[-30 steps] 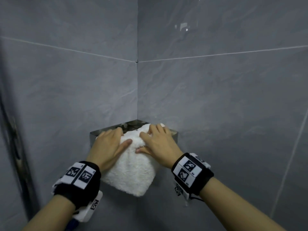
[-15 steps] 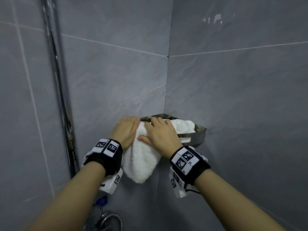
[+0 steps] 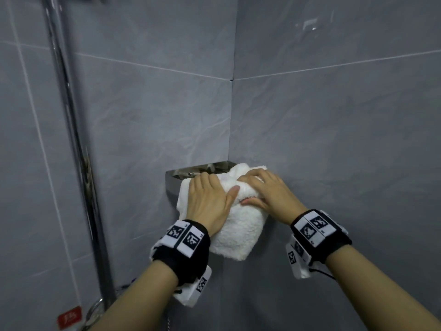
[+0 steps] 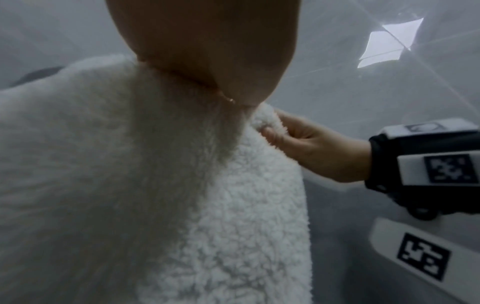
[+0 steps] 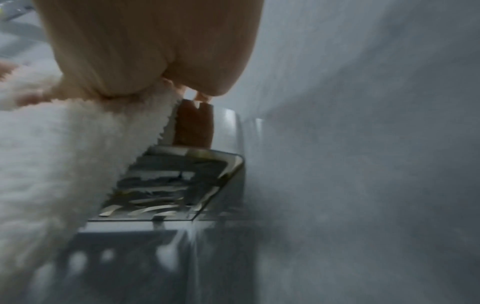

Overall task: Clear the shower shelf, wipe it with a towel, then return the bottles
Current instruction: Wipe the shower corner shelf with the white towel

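- Step in hand, as judged: wiping the shelf (image 3: 181, 174). No bottles show on it or anywhere in view; returning them remains.
- The shelf is a metal corner tray fixed where the two grey tiled walls (image 3: 334, 139) meet. The white towel (image 3: 241, 225) lies bunched over its top and hangs down over the near edge.
- Left hand (image 3: 208, 201): grip released, fingers flat and pressing the towel down at the shelf's near-left rim.
- Right hand (image 3: 269, 192): thumb and fingers pinch a fold of the towel, as the left wrist view confirms; fingertips reach toward the far corner.
- To do the step well: keep the flat hand bearing down and sweep the cloth into the far corner and along both wall joints, where residue would collect. The hanging end should be gathered so it does not drag.
- Edges: the raised rim on the left is bare metal, not yet covered by cloth.
- Room: walls close off far and right. A chrome pipe (image 3: 71, 139) stands well apart on the left; open space lies near and below.
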